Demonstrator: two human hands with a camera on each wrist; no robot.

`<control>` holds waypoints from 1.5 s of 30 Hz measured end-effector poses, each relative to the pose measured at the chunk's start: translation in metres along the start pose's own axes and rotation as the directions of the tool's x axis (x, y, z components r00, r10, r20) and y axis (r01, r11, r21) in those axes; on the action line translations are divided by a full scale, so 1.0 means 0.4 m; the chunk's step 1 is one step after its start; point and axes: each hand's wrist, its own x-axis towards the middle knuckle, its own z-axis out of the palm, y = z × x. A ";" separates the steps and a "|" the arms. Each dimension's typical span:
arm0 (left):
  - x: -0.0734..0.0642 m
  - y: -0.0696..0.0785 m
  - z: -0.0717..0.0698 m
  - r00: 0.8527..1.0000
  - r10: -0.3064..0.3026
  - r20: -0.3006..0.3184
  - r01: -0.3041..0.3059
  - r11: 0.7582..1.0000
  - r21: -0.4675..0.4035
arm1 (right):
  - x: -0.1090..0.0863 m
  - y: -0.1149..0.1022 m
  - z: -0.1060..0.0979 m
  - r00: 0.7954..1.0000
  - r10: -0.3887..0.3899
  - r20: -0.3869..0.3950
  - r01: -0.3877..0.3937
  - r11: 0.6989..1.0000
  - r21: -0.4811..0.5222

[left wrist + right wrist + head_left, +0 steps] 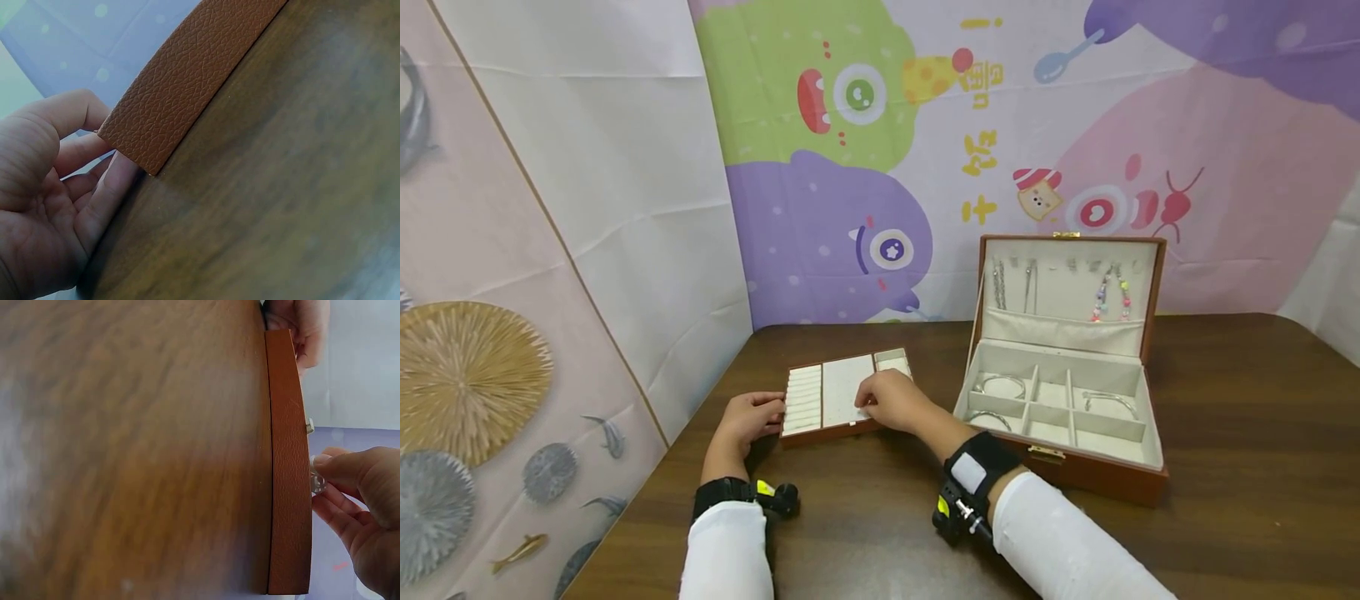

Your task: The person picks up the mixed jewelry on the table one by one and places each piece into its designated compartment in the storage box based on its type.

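Observation:
A shallow jewelry tray (848, 390) with brown leather-look sides lies on the table, lined in off-white. Its left part has ring rolls (803, 398), its middle a flat pad. My left hand (751, 417) holds the tray's left end, thumb at the top edge and fingers against the side (181, 81). Over the middle pad, near the front edge, my right hand (891, 398) pinches a small shiny, clear piece (317, 482) between thumb and fingers; its exact kind I cannot tell. A small whitish tab (309, 426) sticks up at the tray's front rim.
An open brown jewelry box (1097, 471) stands to the right, with silvery bracelets (1002, 386) in several compartments. Necklaces, one with colorful beads (1101, 296), hang inside its raised lid (1067, 250). A printed cloth (835, 225) hangs behind the wooden table (1240, 450).

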 end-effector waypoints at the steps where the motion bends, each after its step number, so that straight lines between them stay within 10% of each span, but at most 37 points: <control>1: 0.000 0.000 0.000 1.000 0.003 -0.001 -0.003 1.000 -0.001 | 0.000 -0.001 0.000 1.000 -0.005 0.002 0.005 1.000 -0.015; 20: -0.007 0.002 0.000 1.000 -0.009 -0.003 0.009 1.000 -0.007 | -0.017 -0.005 -0.019 0.995 0.074 -0.073 -0.081 0.992 -0.099; 25: -0.009 0.003 -0.004 1.000 0.007 0.000 -0.007 1.000 0.002 | -0.020 -0.003 -0.054 0.973 0.180 -0.144 -0.202 0.968 -0.150; 37: -0.032 0.059 -0.005 0.996 -0.069 0.052 0.062 0.991 0.121 | 0.000 0.004 -0.061 0.912 0.409 0.033 -0.384 0.880 -0.280; 45: -0.046 0.063 -0.011 0.989 -0.052 0.142 0.041 0.996 0.076 | -0.008 0.000 -0.033 0.860 0.510 0.019 -0.481 0.821 -0.308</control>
